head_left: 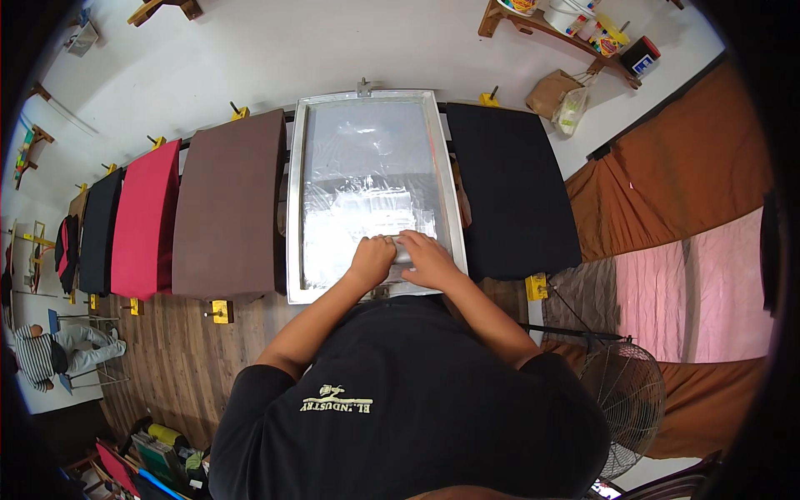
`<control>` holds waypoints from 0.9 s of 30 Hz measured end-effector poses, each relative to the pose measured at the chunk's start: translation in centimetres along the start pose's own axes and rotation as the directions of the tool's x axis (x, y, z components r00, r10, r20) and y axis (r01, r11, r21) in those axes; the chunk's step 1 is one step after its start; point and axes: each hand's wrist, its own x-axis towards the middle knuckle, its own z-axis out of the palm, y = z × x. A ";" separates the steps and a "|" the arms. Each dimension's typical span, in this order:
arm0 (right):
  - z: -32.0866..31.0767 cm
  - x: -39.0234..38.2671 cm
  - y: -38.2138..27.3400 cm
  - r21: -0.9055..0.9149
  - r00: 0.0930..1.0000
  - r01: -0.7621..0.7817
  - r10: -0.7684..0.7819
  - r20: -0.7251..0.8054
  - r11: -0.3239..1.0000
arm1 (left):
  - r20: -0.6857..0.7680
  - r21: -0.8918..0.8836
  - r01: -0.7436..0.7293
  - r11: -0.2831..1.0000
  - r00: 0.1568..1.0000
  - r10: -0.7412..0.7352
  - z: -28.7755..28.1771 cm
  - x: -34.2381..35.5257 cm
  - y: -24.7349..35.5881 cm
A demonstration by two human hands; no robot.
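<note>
A screen-printing frame [294, 208] with a pale metal rim lies directly in front of me. Shiny, wrinkled clear film [350, 212] appears to cover its mesh. Over the near part of the mesh, my left hand [372, 260] is closed with its knuckles up. Close beside it on the right, my right hand [429, 260] curls its fingers downward. A small silvery-grey piece [402, 250] shows between the two hands, too little of it to name. Both palms are hidden, as is most of whatever the fingers hold.
Fabric-covered boards flank the frame: brown [229, 204], red [146, 221] and black [98, 233] left, another black one [510, 192] right. Yellow clamps [221, 312] jut from the boards. A fan [621, 400] stands behind right. A seated person [62, 346] is far left.
</note>
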 end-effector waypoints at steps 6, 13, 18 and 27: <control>3.8 1.8 1.0 -0.306 0.978 -0.107 0.156 0.141 0.946 | 0.025 -0.011 0.011 1.000 1.000 -0.010 0.2 0.3 0.2; 4.5 1.0 0.4 -0.306 0.978 -0.158 0.191 0.082 0.939 | 0.015 -0.035 -0.002 0.999 1.000 0.002 -0.7 -0.5 0.6; 1.0 4.8 -0.1 -0.254 0.935 -0.223 0.280 0.219 0.941 | 0.192 -0.053 0.123 0.991 0.975 -0.111 -4.1 1.9 -1.2; 0.9 8.2 4.2 -0.276 0.957 -0.166 0.222 0.188 0.947 | 0.117 -0.051 0.096 0.994 0.989 -0.090 -3.5 6.0 -3.1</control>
